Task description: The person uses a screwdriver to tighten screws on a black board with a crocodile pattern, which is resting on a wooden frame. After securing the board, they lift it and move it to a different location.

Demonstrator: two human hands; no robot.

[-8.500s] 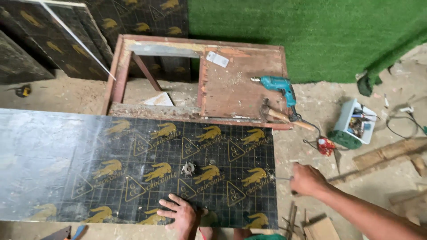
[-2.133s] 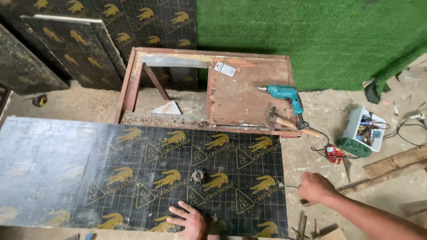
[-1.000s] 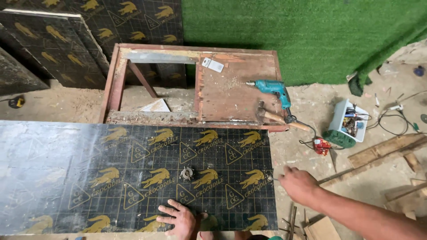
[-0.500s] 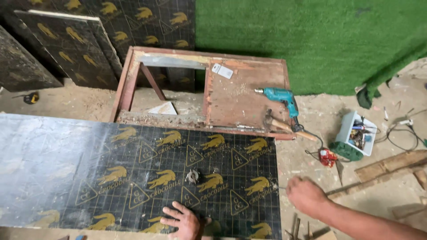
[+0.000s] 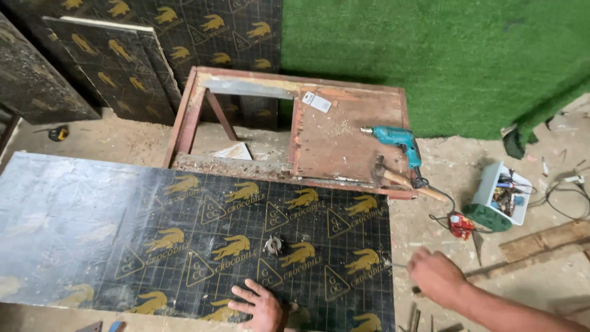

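A large black film-faced plywood board (image 5: 184, 240) with gold animal prints lies flat in front of me. My left hand (image 5: 261, 305) rests flat on its near edge, fingers spread. My right hand (image 5: 435, 276) hovers just past the board's right edge with its fingers curled around a thin metal strip (image 5: 396, 265), whose tip reaches the edge. A small round metal fitting (image 5: 272, 246) sits on the board just beyond my left hand.
Behind the board stands a worn wooden frame table (image 5: 344, 132) carrying a teal power drill (image 5: 393, 138) and a hammer (image 5: 402, 179). On the dirt floor to the right are a white parts box (image 5: 505, 195), a red tool (image 5: 460, 225) and wooden battens (image 5: 544, 243). A yellow tape measure (image 5: 58, 133) lies at left.
My head view has swayed a little. Both hands stay in about the same spots, the left flat on the board and the right at its right edge.
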